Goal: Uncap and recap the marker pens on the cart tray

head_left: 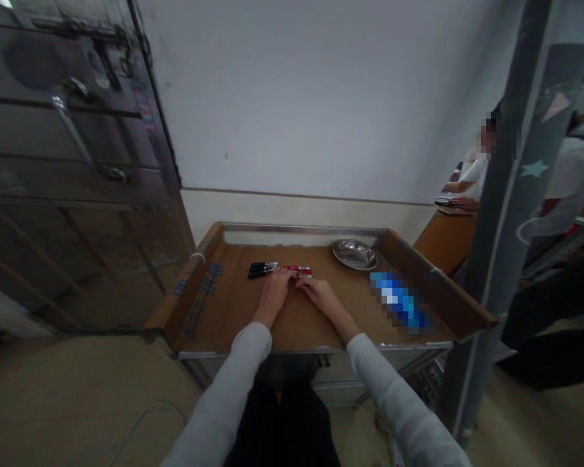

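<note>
Several marker pens lie in a row on the cardboard-lined table (233,305): black ones (261,268) to the left and red ones (299,268) to the right. My left hand (275,292) rests palm down just below the pens, its fingertips touching them. My right hand (321,295) lies beside it, fingertips at the red pens. Both hands have fingers bent over the pens, and I cannot make out whether either one grips a pen.
A steel bowl (355,253) sits at the back right of the table. A blue blurred object (400,302) lies near the right cardboard wall. A metal door (68,162) stands left, a grey pole (511,214) right. Another person sits behind the pole at another table.
</note>
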A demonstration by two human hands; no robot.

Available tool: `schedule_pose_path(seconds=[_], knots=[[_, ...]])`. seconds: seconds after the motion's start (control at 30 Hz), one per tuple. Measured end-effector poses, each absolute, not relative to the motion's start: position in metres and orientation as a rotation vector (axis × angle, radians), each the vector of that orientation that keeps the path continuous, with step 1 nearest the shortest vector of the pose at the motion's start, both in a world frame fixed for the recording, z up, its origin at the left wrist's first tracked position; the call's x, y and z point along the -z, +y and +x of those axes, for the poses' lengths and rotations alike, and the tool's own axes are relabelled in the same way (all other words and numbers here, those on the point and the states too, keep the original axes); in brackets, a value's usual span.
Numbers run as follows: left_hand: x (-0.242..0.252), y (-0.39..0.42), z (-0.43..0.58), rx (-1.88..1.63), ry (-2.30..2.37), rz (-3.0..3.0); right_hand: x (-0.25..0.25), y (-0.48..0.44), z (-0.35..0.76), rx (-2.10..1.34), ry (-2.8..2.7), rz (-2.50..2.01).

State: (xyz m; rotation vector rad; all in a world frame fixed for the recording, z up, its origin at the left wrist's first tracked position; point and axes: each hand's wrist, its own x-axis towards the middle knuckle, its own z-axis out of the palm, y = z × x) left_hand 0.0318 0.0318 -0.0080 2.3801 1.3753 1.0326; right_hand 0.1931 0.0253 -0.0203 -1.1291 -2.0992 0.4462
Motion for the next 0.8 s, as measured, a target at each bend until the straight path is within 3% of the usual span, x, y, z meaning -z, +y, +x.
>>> schedule_pose_path(seconds=[0.23, 0.4, 0.8], knots=[[0.011, 0.020, 0.030, -1.165, 1.388, 2.386, 0.022, 0.019, 0.203, -0.366, -2.095, -1.087], [0.016, 0.019, 0.030, -1.054, 1.317, 2.407, 0.029, 0.015, 0.214, -0.152, -1.978, -1.257], [0.019, 0.042, 0.040, -1.058, 1.469, 2.277, 0.032, 0.039, 0.202, -0.168, -1.970, -1.243]])
